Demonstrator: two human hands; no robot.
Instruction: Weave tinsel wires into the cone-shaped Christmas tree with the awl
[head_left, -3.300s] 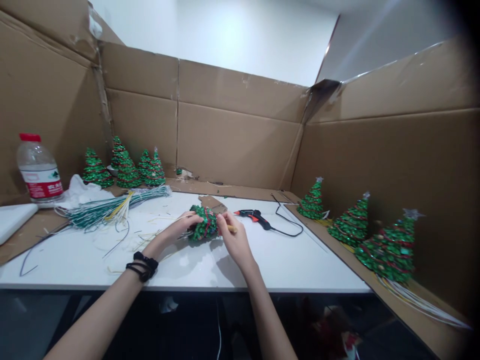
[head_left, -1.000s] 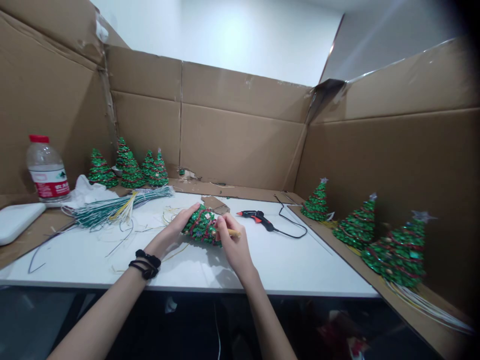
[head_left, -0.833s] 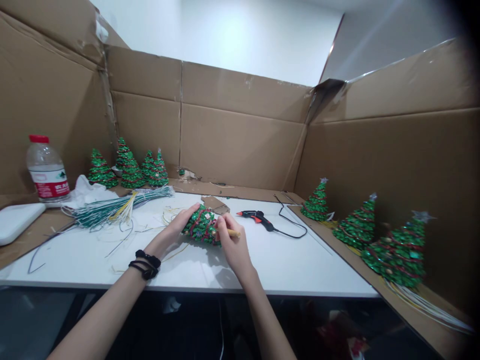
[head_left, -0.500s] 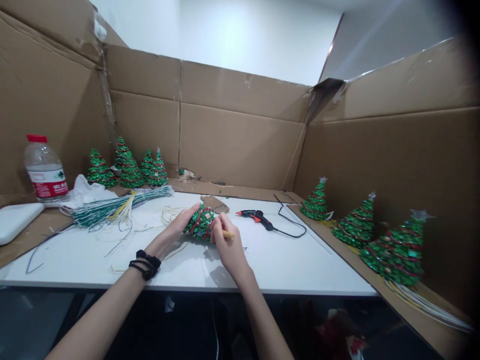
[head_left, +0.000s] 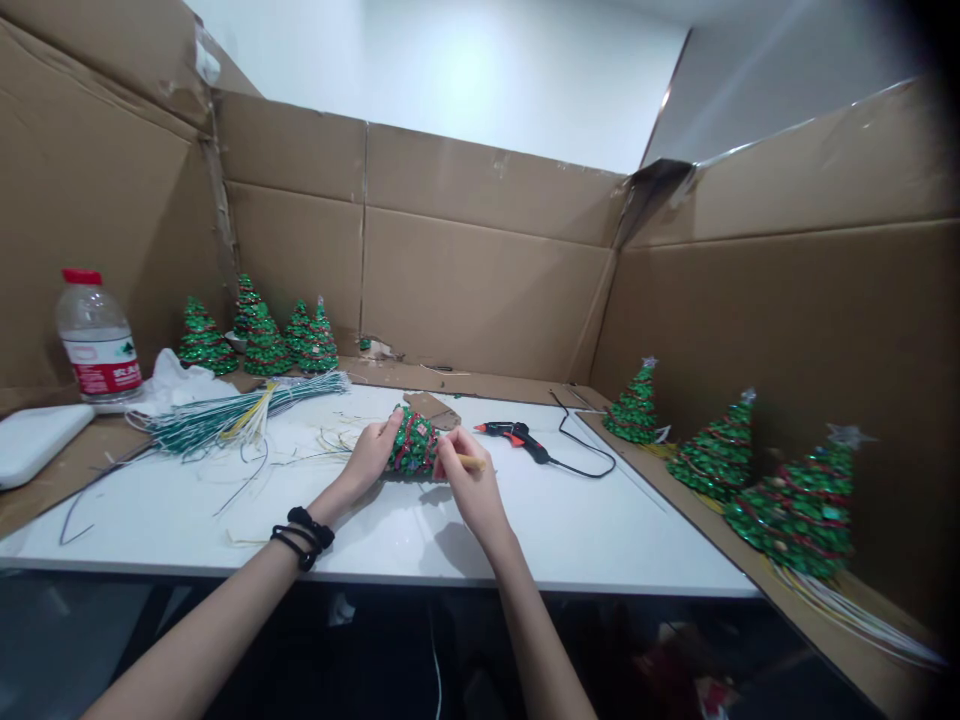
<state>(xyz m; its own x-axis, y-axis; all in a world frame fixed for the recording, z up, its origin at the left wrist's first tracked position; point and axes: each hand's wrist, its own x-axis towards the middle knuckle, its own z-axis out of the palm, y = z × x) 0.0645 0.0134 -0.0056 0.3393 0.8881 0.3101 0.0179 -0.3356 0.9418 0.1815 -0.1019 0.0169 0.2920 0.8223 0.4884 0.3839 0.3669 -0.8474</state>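
Observation:
A small green tinsel Christmas tree [head_left: 412, 447] with red trim lies on its side on the white table [head_left: 585, 530], held between both hands. My left hand [head_left: 367, 458] is wrapped round its left side, with black bands on the wrist. My right hand [head_left: 465, 480] pinches a thin yellowish stick [head_left: 474, 462] against the tree's right end. Loose pale strands [head_left: 330, 440] trail from the tree toward the left.
A black and orange glue gun [head_left: 514, 435] with its cord lies just right of the hands. A bundle of green and white wires [head_left: 225, 415], a water bottle [head_left: 97, 340] and several finished trees [head_left: 262, 335] sit at the left. Three trees [head_left: 712, 455] line the right cardboard ledge.
Both hands have turned the tree a little and shifted it slightly to the right; the left hand's fingers now cover more of its side. The right hand keeps the stick.

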